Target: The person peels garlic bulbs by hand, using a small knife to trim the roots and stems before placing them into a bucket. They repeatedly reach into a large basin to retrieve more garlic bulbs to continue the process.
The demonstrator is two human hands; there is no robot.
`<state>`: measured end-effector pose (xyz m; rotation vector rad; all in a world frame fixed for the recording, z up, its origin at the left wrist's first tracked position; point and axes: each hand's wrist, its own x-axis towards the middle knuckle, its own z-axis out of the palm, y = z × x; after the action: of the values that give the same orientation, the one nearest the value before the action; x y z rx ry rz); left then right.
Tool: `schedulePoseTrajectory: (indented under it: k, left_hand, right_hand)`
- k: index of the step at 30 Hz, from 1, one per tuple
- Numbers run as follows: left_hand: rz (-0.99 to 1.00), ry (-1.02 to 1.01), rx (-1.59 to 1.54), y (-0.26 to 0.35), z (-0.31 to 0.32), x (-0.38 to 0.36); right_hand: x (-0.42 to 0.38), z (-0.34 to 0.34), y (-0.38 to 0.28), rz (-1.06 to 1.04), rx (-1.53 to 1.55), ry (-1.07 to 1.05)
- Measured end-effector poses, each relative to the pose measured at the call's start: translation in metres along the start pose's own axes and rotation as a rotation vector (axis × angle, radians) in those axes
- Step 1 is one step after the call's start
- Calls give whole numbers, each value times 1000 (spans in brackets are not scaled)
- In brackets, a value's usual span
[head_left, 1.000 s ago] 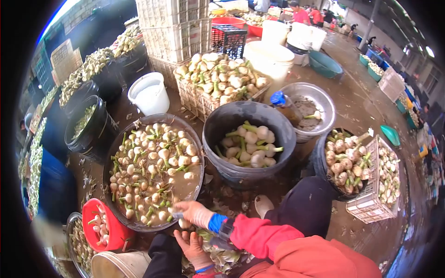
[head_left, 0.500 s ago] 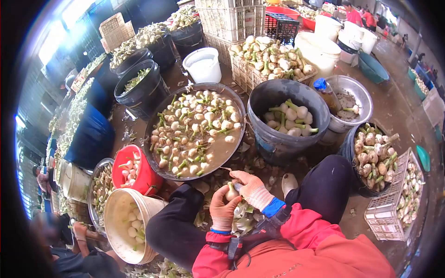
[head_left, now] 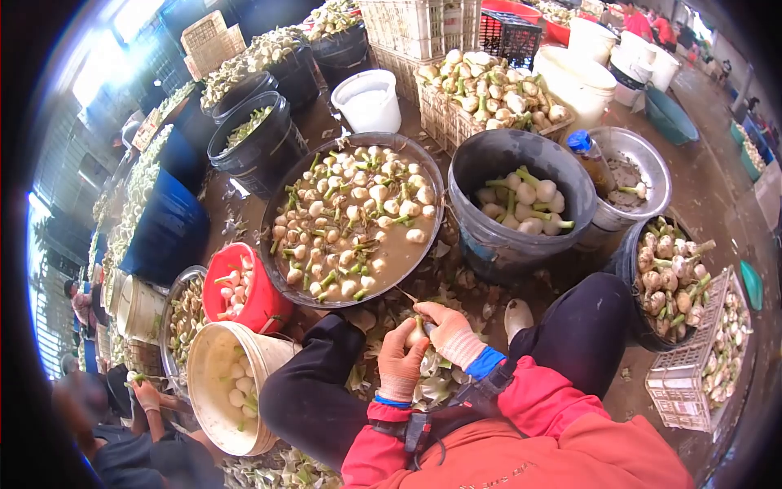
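Observation:
In front of my lap, my left hand is closed around a pale garlic bulb. Against it, my right hand grips a small knife, whose thin tip sticks out past the fingers. The knife's grey handle is mostly covered by that hand. Both hands wear orange-palmed work gloves. Just beyond them lies a wide dark basin of muddy water with many garlic bulbs floating in it. Leafy garlic peelings lie on the floor beneath my hands.
A dark bucket with cleaned bulbs stands ahead right. To the left are a red bucket and a tilted cream bucket. At right, a black bucket and a crate hold garlic. Another person's hand shows at lower left.
The whole view has shifted slightly, with the containers appearing a little further right. My hands stay together on the bulb, and the right one has turned slightly over it.

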<state>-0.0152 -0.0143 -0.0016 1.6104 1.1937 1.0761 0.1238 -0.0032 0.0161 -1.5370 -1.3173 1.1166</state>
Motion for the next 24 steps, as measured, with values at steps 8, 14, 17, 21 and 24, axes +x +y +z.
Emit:
schedulePoseTrajectory:
  k: [8,14,17,21,24]
  left_hand:
    - [-491,-12,-945,2,-13,4]
    - [-553,-36,-883,1,-7,5]
    - [-679,2,-1206,4,-4,7]
    - [-781,22,-1374,8,-2,13]
    - [-787,-42,-1292,-1,2,10]
  right_hand:
    - [6,-10,0,136,684,-226]
    - [5,-2,0,274,680,-135]
    - [6,5,1,22,226,-37]
    - [0,-12,-13,315,809,-180]
    - [2,-7,-6,422,788,-116]
